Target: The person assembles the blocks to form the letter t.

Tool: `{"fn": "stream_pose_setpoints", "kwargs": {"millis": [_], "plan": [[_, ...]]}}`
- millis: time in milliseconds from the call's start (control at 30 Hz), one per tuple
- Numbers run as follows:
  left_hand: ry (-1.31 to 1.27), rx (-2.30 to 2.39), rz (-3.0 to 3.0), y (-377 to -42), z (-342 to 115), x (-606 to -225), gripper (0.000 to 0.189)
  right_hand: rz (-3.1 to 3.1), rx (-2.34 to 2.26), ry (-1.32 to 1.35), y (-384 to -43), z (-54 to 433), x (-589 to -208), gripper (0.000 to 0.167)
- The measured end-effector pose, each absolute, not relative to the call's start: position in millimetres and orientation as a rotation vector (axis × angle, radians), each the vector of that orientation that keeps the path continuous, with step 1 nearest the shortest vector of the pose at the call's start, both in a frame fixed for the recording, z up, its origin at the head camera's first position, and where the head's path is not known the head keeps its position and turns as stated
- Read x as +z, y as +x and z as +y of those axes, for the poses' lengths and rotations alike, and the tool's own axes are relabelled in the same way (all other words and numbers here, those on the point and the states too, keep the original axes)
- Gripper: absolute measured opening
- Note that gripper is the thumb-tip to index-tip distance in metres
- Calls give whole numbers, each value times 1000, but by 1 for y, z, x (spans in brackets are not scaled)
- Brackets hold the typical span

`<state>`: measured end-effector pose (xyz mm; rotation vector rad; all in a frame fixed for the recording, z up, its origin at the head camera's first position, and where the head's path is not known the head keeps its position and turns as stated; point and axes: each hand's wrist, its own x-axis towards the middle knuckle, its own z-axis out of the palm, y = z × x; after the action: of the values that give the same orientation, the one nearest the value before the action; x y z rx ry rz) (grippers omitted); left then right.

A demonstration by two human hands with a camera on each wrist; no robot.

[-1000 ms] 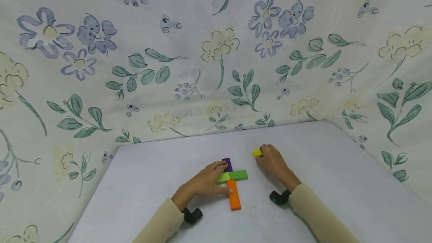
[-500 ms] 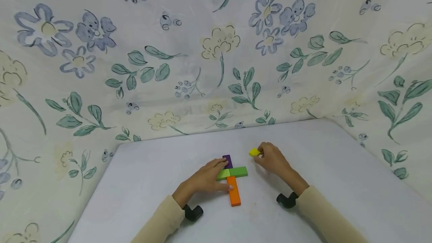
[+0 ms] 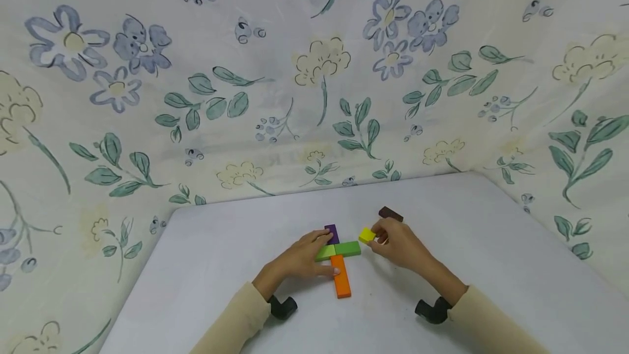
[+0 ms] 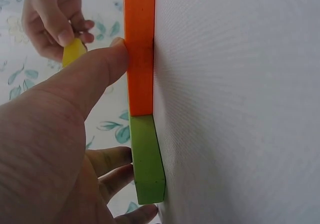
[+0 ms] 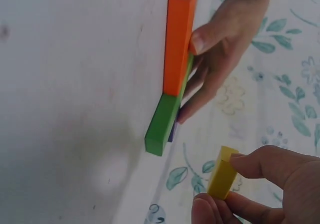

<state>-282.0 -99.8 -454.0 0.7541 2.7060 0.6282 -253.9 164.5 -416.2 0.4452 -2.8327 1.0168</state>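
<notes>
My left hand (image 3: 300, 256) spreads over a cross of flat wooden blocks, its thumb on the orange block (image 3: 342, 283) and its fingertips at the purple block (image 3: 332, 233). Part of the light green block (image 3: 325, 253) is covered by that hand; end to end with it lies a darker green block (image 3: 348, 249). Thumb and fingers of my right hand (image 3: 400, 242) pinch a small yellow block (image 3: 366, 235), just off the right end of the cross. In the right wrist view the yellow block (image 5: 223, 173) is held off the table.
A dark brown block (image 3: 391, 213) lies behind my right hand. The white table (image 3: 226, 245) meets a flower-patterned cloth (image 3: 275, 124) at the back and sides. Black wrist devices (image 3: 283, 307) sit under both wrists.
My right hand has brought the yellow block nearer to me and to the left, towards the cross. The dark brown block now shows behind it. My left hand stays on the blocks.
</notes>
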Motion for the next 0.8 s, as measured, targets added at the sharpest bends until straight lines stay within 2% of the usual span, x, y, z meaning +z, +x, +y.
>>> {"fn": "stream_pose_setpoints", "kwargs": {"millis": [200,433,800], "plan": [[761,604,2728,-281,-102,-458,91,-2831,1054,539,-235,162,-421,23],[764,602,2732,-282,-102,-461,91,-2848,1133,778,-215,162,-431,23],[762,612,2719,-281,-100,-455,91,-2927,1140,989,-205,156,-437,23]]}}
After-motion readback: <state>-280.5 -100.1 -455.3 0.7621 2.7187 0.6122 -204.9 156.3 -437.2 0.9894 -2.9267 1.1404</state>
